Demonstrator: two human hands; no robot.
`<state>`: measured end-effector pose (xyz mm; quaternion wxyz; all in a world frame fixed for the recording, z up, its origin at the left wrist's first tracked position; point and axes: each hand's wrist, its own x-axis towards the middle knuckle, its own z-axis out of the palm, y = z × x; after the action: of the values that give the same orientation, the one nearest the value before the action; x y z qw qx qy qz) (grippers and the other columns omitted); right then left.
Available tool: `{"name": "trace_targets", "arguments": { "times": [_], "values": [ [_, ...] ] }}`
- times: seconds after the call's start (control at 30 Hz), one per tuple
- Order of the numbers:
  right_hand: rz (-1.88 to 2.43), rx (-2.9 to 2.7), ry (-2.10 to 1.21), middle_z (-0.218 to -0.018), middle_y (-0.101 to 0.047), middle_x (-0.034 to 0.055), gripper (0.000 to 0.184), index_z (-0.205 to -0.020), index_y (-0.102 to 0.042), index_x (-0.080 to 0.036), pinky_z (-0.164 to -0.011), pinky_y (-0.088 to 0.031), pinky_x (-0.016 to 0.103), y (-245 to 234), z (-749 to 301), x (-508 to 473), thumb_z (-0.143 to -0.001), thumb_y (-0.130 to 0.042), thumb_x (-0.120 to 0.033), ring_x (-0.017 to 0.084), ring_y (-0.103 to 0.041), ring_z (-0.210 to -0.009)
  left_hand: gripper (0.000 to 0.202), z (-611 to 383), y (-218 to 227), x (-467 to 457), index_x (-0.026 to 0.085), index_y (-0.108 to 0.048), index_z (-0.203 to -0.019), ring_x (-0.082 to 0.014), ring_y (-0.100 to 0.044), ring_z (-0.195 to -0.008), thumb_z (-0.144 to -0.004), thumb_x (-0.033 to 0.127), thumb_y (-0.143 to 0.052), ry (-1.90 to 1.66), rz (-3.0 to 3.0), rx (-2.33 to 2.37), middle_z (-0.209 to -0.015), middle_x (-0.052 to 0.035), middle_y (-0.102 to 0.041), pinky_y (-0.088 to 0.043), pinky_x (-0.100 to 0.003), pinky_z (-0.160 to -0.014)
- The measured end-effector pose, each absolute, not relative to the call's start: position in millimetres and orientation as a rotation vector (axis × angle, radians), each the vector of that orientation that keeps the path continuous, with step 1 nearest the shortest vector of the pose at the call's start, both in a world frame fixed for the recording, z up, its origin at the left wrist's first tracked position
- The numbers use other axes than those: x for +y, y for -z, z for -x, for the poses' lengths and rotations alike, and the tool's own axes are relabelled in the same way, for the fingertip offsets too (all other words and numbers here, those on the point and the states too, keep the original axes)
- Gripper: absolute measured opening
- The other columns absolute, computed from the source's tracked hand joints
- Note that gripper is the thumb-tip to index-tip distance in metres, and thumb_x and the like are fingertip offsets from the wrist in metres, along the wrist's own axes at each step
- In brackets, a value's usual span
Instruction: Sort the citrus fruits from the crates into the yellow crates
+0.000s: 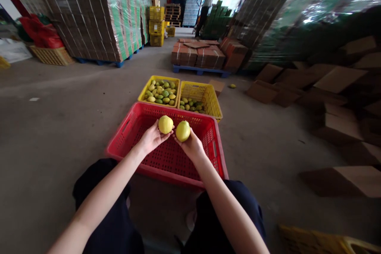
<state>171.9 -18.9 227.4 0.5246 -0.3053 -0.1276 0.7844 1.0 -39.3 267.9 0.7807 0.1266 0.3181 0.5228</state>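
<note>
My left hand (151, 139) grips a yellow lemon (165, 124) over the red crate (125, 135). My right hand (192, 147) grips a yellow-green lemon (182, 131) right beside it; the two fruits are almost touching. Both hands hover above the crate's mesh floor, which shows no fruit. Beyond the crate stand two yellow crates: the left yellow crate (145, 87) holds several yellow and green lemons, the right yellow crate (214, 103) holds fewer. My knees in dark trousers frame the near edge of the red crate.
Shrink-wrapped pallets of flat cardboard (89, 12) rise at left and at right. Taped brown boxes (198, 55) sit on a blue pallet ahead. Loose cartons (336, 83) litter the floor at right. A lone lemon (232, 85) lies on the concrete. A person (210, 0) works far back.
</note>
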Motion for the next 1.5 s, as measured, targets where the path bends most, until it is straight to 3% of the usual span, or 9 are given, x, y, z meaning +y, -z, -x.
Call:
{"name": "trace_targets", "arguments": {
  "times": [0.2,0.5,0.73,0.83,0.93,1.03,1.13,1.23,1.5],
  "values": [
    [0.777,-0.421,-1.914,-0.069,-0.074,0.0086,0.045,-0.087,-0.067,-0.016,-0.044,-0.055,0.026,-233.9,-171.9,-23.6,-0.095,-0.047,-0.055,0.018,-0.068,-0.051,0.039,-7.1,-261.7,-35.8,0.012,-0.063,-0.121,-0.0186,-0.070,-0.073,-0.101,0.035,-0.039,-1.142,-0.241,0.684,-0.090,-0.0128,-0.074,-0.056,-0.026,-0.065],
    [0.823,-0.640,-1.709,-0.049,-0.062,0.0019,0.043,-0.064,-0.064,-0.016,-0.028,-0.038,0.021,-228.8,-164.1,-29.7,-0.084,-0.063,-0.055,0.014,-0.058,-0.038,0.040,-24.7,-258.2,-39.5,0.011,-0.069,-0.076,-0.0151,-0.062,-0.054,-0.097,0.031,-0.041,-1.193,-0.548,0.657,-0.068,-0.0084,-0.069,-0.048,-0.024,-0.047],
    [0.755,-0.540,-1.835,-0.055,-0.065,0.0034,0.050,-0.071,-0.063,-0.017,-0.032,-0.044,0.023,-238.4,-166.9,-31.4,-0.088,-0.051,-0.063,0.017,-0.063,-0.046,0.046,-19.7,-259.5,-40.9,0.012,-0.068,-0.084,-0.0134,-0.062,-0.042,-0.098,0.044,-0.039,-1.039,-0.509,0.756,-0.067,-0.0072,-0.071,-0.046,-0.020,-0.035],
    [0.725,-0.502,-1.896,-0.064,-0.070,0.0059,0.039,-0.082,-0.065,-0.016,-0.038,-0.050,0.025,-241.5,-170.5,-31.2,-0.090,-0.050,-0.052,0.018,-0.065,-0.050,0.049,-17.0,-261.4,-39.8,0.011,-0.068,-0.086,-0.0126,-0.059,-0.037,-0.099,0.047,-0.038,-1.020,-0.424,0.791,-0.066,-0.0072,-0.070,-0.045,-0.019,-0.032],
    [0.699,-0.499,-1.897,-0.067,-0.072,0.0071,0.030,-0.089,-0.065,-0.015,-0.034,-0.045,0.021,-241.7,-171.9,-29.8,-0.089,-0.051,-0.042,0.016,-0.063,-0.046,0.047,-15.9,-262.1,-39.6,0.011,-0.068,-0.085,-0.0117,-0.056,-0.032,-0.098,0.045,-0.039,-1.058,-0.385,0.774,-0.061,-0.0077,-0.069,-0.042,-0.018,-0.029],
    [0.662,-0.479,-1.900,-0.060,-0.069,0.0060,0.031,-0.088,-0.066,-0.015,-0.030,-0.040,0.019,-240.4,-171.1,-28.7,-0.087,-0.054,-0.043,0.014,-0.059,-0.041,0.049,-16.0,-259.6,-40.6,0.010,-0.068,-0.081,-0.0122,-0.057,-0.036,-0.096,0.047,-0.040,-1.081,-0.353,0.722,-0.057,-0.0084,-0.065,-0.045,-0.018,-0.033],
    [0.615,-0.384,-1.895,-0.065,-0.071,0.0064,0.024,-0.087,-0.067,-0.015,-0.042,-0.053,0.020,-239.1,-169.7,-29.6,-0.085,-0.060,-0.038,0.015,-0.066,-0.051,0.040,-18.5,-254.6,-42.4,0.010,-0.068,-0.083,-0.0152,-0.067,-0.054,-0.095,0.039,-0.043,-1.117,-0.195,0.620,-0.064,-0.0097,-0.068,-0.056,-0.021,-0.048],
    [0.610,-0.271,-1.866,-0.074,-0.075,0.0053,0.019,-0.089,-0.068,-0.017,-0.045,-0.055,0.021,-238.2,-168.1,-32.0,-0.084,-0.061,-0.034,0.015,-0.069,-0.058,0.026,-24.0,-248.7,-44.4,0.012,-0.068,-0.090,-0.0164,-0.072,-0.073,-0.091,0.026,-0.047,-1.192,-0.023,0.523,-0.078,-0.0090,-0.073,-0.061,-0.025,-0.064],
    [0.644,-0.171,-1.801,-0.078,-0.076,0.0023,0.022,-0.090,-0.069,-0.021,-0.052,-0.056,0.023,-234.2,-161.8,-33.6,-0.086,-0.057,-0.039,0.014,-0.070,-0.060,0.029,-33.3,-244.1,-45.9,0.015,-0.071,-0.104,-0.0162,-0.072,-0.079,-0.084,0.019,-0.050,-1.336,0.133,0.509,-0.081,-0.0062,-0.074,-0.059,-0.027,-0.076]
  ]
}}
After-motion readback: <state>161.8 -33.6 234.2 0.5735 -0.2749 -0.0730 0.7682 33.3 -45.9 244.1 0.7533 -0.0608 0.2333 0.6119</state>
